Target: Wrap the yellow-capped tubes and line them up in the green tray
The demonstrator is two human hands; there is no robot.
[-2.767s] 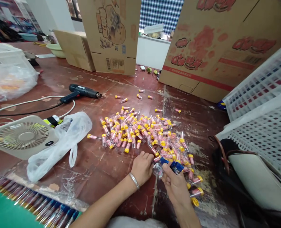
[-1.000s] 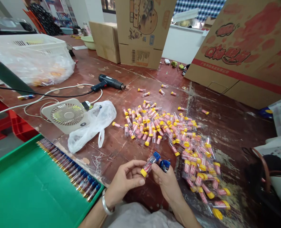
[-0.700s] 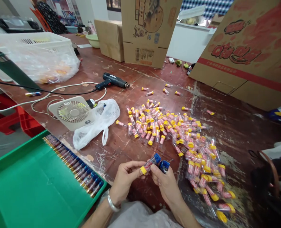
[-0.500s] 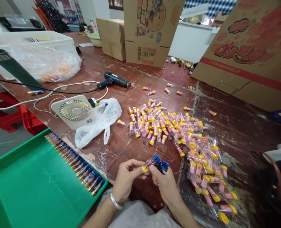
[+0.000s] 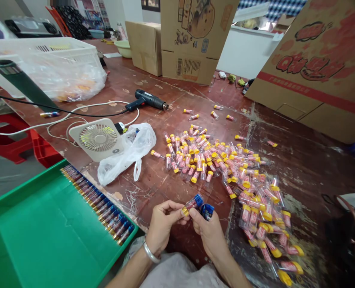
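Note:
Between the thumb and fingers of my left hand [image 5: 167, 222] is a small candy tube [image 5: 192, 204] dressed in a printed film sleeve, blue at its upper end. Its yellow cap end points down toward my left fingers. My right hand [image 5: 209, 228] is closed around a bundle of blue film sleeves [image 5: 207, 211], and its thumb touches the tube's lower side. Beyond both hands lies a loose heap of clear candy tubes [image 5: 199, 160] with pink filling and yellow caps. Sleeved tubes [image 5: 97, 204] lie in a row along the right side of the green tray [image 5: 30, 228].
A heat gun [image 5: 149, 100] lies mid-table, its cord running left. Nearer are a small fan [image 5: 97, 138] and a white plastic bag [image 5: 126, 156]. Large cardboard boxes [image 5: 312, 76] stand at the back and right. A white basket [image 5: 84, 52] sits back left.
The sleeve now reaches further down over the tube's yellow cap. Both hands have hardly moved; the whole view has shifted slightly.

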